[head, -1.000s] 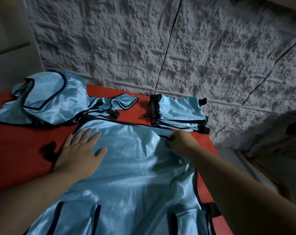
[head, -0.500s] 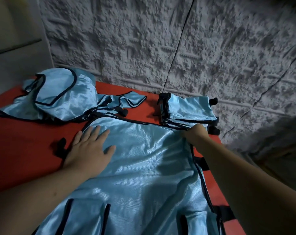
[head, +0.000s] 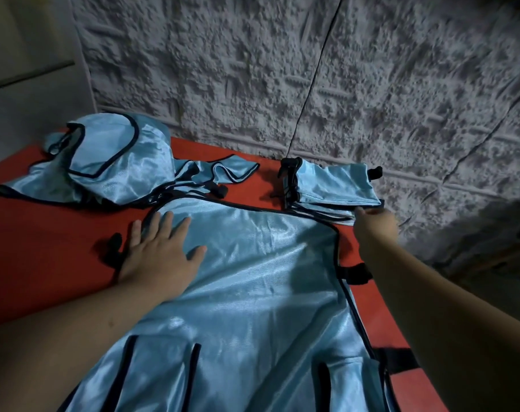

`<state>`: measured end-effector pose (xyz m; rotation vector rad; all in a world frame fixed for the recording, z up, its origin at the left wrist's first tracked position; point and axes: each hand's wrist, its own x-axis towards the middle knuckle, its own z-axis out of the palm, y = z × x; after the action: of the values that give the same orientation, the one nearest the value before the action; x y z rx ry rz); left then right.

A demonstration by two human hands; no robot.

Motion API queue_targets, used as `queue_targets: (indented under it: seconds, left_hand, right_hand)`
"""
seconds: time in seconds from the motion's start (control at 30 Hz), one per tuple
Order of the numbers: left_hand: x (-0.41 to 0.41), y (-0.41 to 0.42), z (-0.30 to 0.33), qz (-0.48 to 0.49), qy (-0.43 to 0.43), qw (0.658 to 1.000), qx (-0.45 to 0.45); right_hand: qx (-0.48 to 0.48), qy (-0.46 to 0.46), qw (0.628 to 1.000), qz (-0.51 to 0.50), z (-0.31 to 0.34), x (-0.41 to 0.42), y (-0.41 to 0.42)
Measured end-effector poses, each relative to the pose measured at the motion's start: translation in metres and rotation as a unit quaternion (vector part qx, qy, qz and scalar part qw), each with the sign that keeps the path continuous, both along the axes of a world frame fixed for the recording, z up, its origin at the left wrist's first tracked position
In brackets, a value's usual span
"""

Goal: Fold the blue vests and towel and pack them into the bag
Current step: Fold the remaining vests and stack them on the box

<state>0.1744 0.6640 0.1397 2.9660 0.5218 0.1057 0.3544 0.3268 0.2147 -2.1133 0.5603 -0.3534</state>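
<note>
One vest [head: 253, 278] spread flat — slippery, limp; we'd grab its hem. Left hand [head: 160, 257] presses flat, right hand [head: 374, 224] fingers: can't tell.

Flat blue vest [head: 253, 292], folded stack [head: 333, 191] behind, perhaps crumpled vests [head: 110, 168] left.

spread vest [head: 253, 292] hem cut off below, right hand [head: 374, 226] fingertips hidden

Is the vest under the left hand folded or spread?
Spread: the vest lies flat across the red surface, left hand pressing it.
</note>
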Motion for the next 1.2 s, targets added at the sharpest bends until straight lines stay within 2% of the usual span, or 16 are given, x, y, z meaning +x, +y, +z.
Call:
queue_targets:
  seconds: [0.07, 0.17, 0.23, 0.3, 0.37, 0.4, 0.47, 0.6, 0.67, 0.73, 0.83, 0.93, 1.07, 1.2]
  left_hand:
    - [-0.001, -0.001, 0.001, 0.005, 0.000, 1.000, 0.004]
    - [-0.004, -0.001, 0.006, -0.011, -0.034, 0.999, -0.001]
    - [-0.008, 0.000, 0.013, -0.075, -0.126, 0.989, 0.033]
    - [-0.011, 0.000, 0.026, -0.163, -0.230, 0.958, 0.050]
    - [-0.025, -0.008, 0.054, -0.217, -0.251, 0.943, -0.039]
    - [-0.035, -0.013, 0.066, -0.224, -0.225, 0.943, -0.099]
    - [-0.060, -0.020, 0.080, -0.224, -0.118, 0.950, -0.182]
    - [-0.118, -0.023, 0.073, -0.222, 0.107, 0.961, -0.123]
    - [-0.140, -0.022, 0.060, -0.217, 0.142, 0.963, -0.077]
    - [-0.151, -0.021, 0.053, -0.208, 0.121, 0.968, -0.077]
    - [-0.160, -0.020, 0.063, -0.190, 0.085, 0.975, -0.075]
    - [-0.168, -0.011, 0.081, -0.194, 0.061, 0.975, -0.093]
    - [-0.179, 0.004, 0.110, -0.181, 0.067, 0.961, -0.199]
    - [-0.186, 0.000, 0.153, -0.195, 0.019, 0.961, -0.195]
  right_hand:
    - [-0.068, -0.044, 0.995, 0.057, 0.012, -0.031, 0.010]
    - [-0.119, -0.057, 0.963, 0.234, 0.022, -0.109, 0.029]
    - [-0.187, -0.006, 0.915, 0.357, 0.019, -0.162, 0.031]
    - [-0.260, 0.076, 0.862, 0.428, 0.019, -0.201, 0.023]
    - [-0.315, 0.138, 0.823, 0.451, 0.025, -0.222, 0.008]
    - [-0.325, 0.165, 0.812, 0.456, 0.028, -0.228, 0.001]
    - [-0.337, 0.208, 0.791, 0.466, 0.030, -0.239, -0.011]
    - [-0.411, 0.214, 0.768, 0.441, 0.017, -0.253, -0.027]
    - [-0.446, 0.223, 0.750, 0.434, 0.006, -0.256, -0.036]
    - [-0.469, 0.207, 0.748, 0.421, 0.000, -0.258, -0.043]
    - [-0.468, 0.190, 0.771, 0.387, 0.002, -0.261, -0.052]
    - [-0.427, 0.181, 0.798, 0.385, 0.021, -0.269, -0.058]
    - [-0.362, 0.156, 0.813, 0.428, 0.049, -0.277, -0.066]
    - [-0.355, 0.091, 0.837, 0.406, 0.088, -0.284, -0.064]
